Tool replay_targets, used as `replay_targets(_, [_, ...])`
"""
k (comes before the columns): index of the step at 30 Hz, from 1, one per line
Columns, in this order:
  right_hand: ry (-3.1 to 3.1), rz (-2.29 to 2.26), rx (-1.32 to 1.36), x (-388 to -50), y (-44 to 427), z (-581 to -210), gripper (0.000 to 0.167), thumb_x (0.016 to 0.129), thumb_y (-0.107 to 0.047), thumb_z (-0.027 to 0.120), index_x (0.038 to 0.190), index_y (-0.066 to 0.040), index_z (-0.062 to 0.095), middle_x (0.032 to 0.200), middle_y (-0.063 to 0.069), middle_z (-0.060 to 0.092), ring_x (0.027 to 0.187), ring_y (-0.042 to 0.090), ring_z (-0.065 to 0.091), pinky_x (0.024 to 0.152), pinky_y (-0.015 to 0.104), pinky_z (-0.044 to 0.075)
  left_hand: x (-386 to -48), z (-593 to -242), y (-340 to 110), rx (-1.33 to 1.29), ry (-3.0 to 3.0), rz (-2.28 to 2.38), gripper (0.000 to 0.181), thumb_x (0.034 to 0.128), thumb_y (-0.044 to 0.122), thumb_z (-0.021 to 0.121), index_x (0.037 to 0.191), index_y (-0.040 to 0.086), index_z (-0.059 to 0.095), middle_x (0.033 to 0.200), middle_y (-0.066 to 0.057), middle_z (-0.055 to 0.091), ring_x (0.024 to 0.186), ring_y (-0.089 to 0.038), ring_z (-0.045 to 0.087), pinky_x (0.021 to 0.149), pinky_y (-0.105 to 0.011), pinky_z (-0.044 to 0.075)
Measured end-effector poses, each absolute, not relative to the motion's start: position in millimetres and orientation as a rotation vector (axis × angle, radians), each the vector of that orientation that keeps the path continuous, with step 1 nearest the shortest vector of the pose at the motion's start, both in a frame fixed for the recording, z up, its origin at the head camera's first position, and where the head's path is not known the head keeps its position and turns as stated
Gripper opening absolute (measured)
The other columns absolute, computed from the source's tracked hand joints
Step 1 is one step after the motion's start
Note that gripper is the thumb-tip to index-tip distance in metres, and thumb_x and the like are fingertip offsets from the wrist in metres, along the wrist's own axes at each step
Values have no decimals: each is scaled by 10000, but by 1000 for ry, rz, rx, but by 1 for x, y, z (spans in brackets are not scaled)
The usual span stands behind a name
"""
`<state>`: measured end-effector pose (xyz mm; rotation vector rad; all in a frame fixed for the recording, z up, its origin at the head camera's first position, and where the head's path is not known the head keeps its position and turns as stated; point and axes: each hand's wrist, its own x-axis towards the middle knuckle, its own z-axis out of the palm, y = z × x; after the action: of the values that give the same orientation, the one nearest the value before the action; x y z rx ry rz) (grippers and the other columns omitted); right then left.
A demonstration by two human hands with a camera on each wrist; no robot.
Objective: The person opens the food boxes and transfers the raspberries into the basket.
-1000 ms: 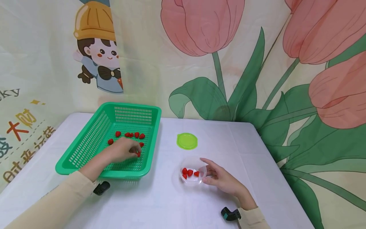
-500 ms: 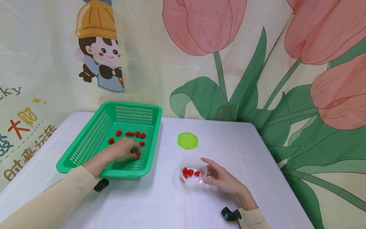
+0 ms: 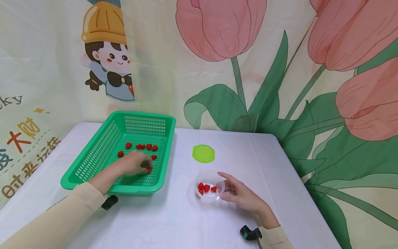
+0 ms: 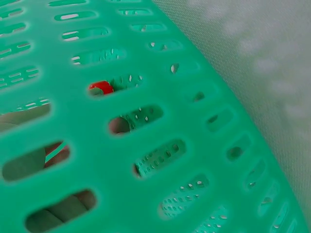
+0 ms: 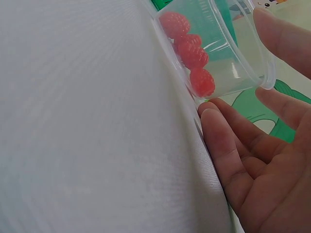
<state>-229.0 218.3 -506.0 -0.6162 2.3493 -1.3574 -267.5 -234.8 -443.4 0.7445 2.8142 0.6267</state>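
Observation:
Inside the green basket [image 3: 168, 152], my left hand [image 3: 135, 162] pinches a red raspberry [image 3: 149, 170] between thumb and fingertips, low over the mesh floor. The left wrist view looks through the basket's slotted wall, where a bit of the red raspberry [image 4: 102, 87] and parts of the fingers show. Several more raspberries [image 3: 149, 146] lie beyond the hand. On the table, my right hand [image 3: 240, 193] curves its thumb and fingers round the right side of a clear plastic tub [image 3: 209, 175]. Several raspberries [image 5: 194, 56] rest on the tub's bottom.
A bright green lid [image 3: 203, 154] lies flat on the white tablecloth [image 3: 174, 221] behind the tub. Behind the table hangs a printed backdrop [image 3: 155, 69] with tulips. The basket's rim stands between the left hand and the tub.
The left hand and its raspberry have shifted slightly left and nearer within the basket. The right hand and tub stay as they were.

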Motion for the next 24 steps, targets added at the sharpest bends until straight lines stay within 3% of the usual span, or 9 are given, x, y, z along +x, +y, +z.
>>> replay_targets(15, [2330, -1370, -630, -230, 219, -507, 771, 996, -263, 768, 1653, -295, 364, 1386, 80, 594, 1242, 252, 561, 1001, 242, 519, -262, -432, -233, 711, 2838, 690, 198, 943, 64, 786, 1140, 72, 772, 1098, -74, 773, 940, -237, 725, 796, -404, 616])
replay_targets(24, [2356, -1356, -620, -231, 219, -508, 764, 990, -269, 773, 1645, -303, 381, 1354, 73, 597, 1210, 254, 560, 967, 266, 532, -247, -406, -219, 780, 2930, 744, 235, 935, 84, 805, 1166, 81, 768, 1141, -47, 775, 1021, -250, 730, 837, -426, 613])
